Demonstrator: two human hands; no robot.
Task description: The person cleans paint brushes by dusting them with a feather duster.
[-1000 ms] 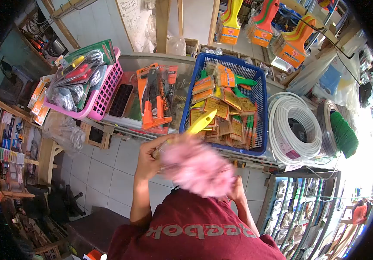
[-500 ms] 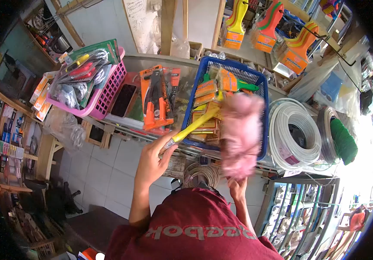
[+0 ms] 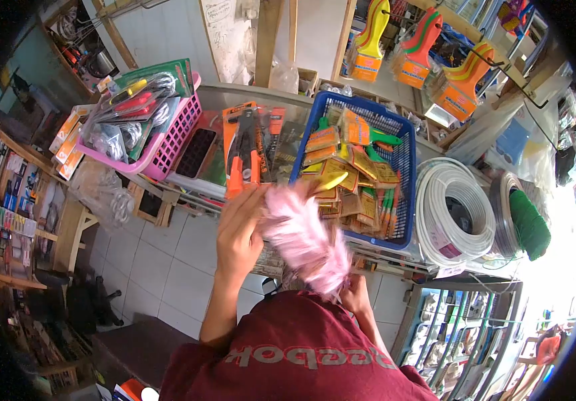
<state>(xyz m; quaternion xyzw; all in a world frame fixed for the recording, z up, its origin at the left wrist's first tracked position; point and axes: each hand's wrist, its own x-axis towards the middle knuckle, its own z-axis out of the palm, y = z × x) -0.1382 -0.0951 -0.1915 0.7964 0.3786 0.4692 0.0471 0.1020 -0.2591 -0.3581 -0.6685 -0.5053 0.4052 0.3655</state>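
Note:
A fluffy pink duster [image 3: 308, 237], slightly blurred, slants across the front of the counter. My right hand [image 3: 355, 293] is closed at its lower end, close to my body; the grip itself is mostly hidden. My left hand [image 3: 240, 230] is closed round a yellow-handled tool [image 3: 332, 181], whose middle the duster covers, so only the far yellow tip shows. Beneath that tip stands a blue basket [image 3: 405, 194] holding several packaged items [image 3: 351, 170] with yellow and orange labels and some green handles.
Left on the counter are a pink basket [image 3: 167, 144] of packaged goods, a dark phone-like slab [image 3: 196, 152] and orange-handled cutters [image 3: 246, 157]. White coiled hose [image 3: 428, 220] and green cord [image 3: 530, 220] lie right. Paintbrushes [image 3: 413, 50] hang above the far edge.
The pink duster has swung left and down from over the blue basket, now overlapping the yellow-handled tool. My left hand has risen slightly; my right hand has shifted a little left.

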